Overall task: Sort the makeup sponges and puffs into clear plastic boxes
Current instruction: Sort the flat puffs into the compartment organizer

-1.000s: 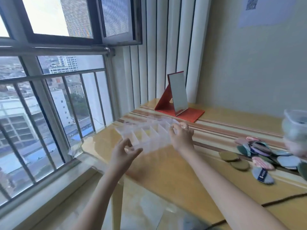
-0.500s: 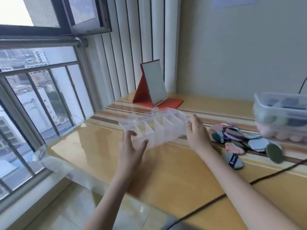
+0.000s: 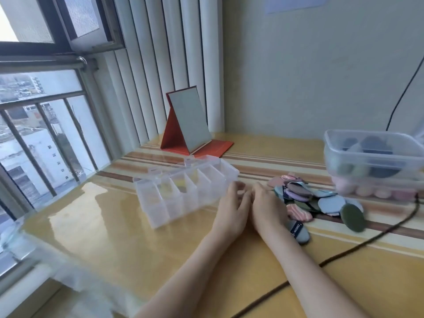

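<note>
A glossy yellow striped table (image 3: 114,237) by the window: left hand (image 3: 230,210) and right hand (image 3: 267,206) rest side by side, fingers loosely curled, gripping nothing. The clear plastic compartment box (image 3: 183,187) sits just left; the colourful pile of flat makeup puffs (image 3: 309,200) just right.

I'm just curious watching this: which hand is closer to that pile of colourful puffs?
The right hand. It sits right at the edge of the pile of puffs, while the left hand lies beyond it, next to the divided clear box.
</note>
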Available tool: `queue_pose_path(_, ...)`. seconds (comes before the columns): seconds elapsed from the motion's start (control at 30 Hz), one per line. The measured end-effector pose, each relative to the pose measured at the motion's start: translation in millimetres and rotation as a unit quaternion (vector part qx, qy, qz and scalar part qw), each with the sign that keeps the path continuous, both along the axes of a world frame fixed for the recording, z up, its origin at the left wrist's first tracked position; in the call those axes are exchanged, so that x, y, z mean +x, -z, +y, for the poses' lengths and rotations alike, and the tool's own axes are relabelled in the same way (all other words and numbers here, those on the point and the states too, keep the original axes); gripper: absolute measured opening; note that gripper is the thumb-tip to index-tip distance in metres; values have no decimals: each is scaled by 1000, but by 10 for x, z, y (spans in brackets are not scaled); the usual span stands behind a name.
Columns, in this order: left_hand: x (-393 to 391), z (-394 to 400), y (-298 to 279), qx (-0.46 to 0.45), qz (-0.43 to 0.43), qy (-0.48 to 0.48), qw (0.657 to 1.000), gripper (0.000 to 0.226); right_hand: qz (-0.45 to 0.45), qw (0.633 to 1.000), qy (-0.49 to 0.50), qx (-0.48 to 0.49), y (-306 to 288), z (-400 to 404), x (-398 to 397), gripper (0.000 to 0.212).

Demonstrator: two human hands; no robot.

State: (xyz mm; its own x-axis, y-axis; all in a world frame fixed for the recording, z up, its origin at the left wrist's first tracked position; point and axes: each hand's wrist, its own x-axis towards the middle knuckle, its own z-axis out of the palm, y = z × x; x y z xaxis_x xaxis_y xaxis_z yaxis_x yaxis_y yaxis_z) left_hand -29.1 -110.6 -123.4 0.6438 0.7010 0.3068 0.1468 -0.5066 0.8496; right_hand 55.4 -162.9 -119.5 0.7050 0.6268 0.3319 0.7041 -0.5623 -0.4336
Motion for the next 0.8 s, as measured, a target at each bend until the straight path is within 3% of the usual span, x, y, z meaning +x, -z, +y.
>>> queue_pose_path(0.07, 86, -7, -29, -190, -66, 72, 977, 41, 87, 971, 6, 221, -20, 20, 3, 15)
queue_pose_path(0.13, 105, 11, -49, -379, -120, 159, 903, 54, 173, 914, -31, 367, -38, 84, -22, 16)
queue_pose_path(0.23, 94, 139, -62, -460, -129, 209, 853, 47, 233, 885, -121, 383, -8, 168, -88, 23)
queue_pose_path(0.27, 91, 164, -58, -468, -130, 207, 849, 45, 216, 896, -141, 361, 12, 175, -108, 26)
queue_pose_path(0.33, 81, 168, -83, -477, -132, 164, 853, 41, 91, 940, -151, 293, 105, 184, -92, 18)
queue_pose_path(0.37, 88, 179, -67, -465, -136, 130, 865, 38, 3, 960, -137, 246, 181, 197, -50, 7)
queue_pose_path(0.43, 84, 197, -74, -378, -149, 47, 913, 29, -99, 977, -86, 167, 229, 223, 1, 26)
queue_pose_path(0.5, 38, 198, -84, -188, -137, -51, 971, 22, -84, 973, -93, 194, 180, 207, -9, 39)
queue_pose_path(0.53, 3, 182, -85, -96, -131, -81, 983, 22, -58, 968, -109, 217, 134, 195, -34, 40)
queue_pose_path(0.6, -84, 132, -77, 31, -132, -90, 987, 16, 9, 961, -147, 232, 84, 203, -70, 42)
queue_pose_path(0.7, -268, 78, -91, 150, -127, -148, 969, 16, 0, 964, -211, 160, 15, 313, -136, 46)
queue_pose_path(0.8, -552, 189, -192, 145, -146, -195, 959, 19, -39, 961, -253, 106, -34, 519, -315, 53)
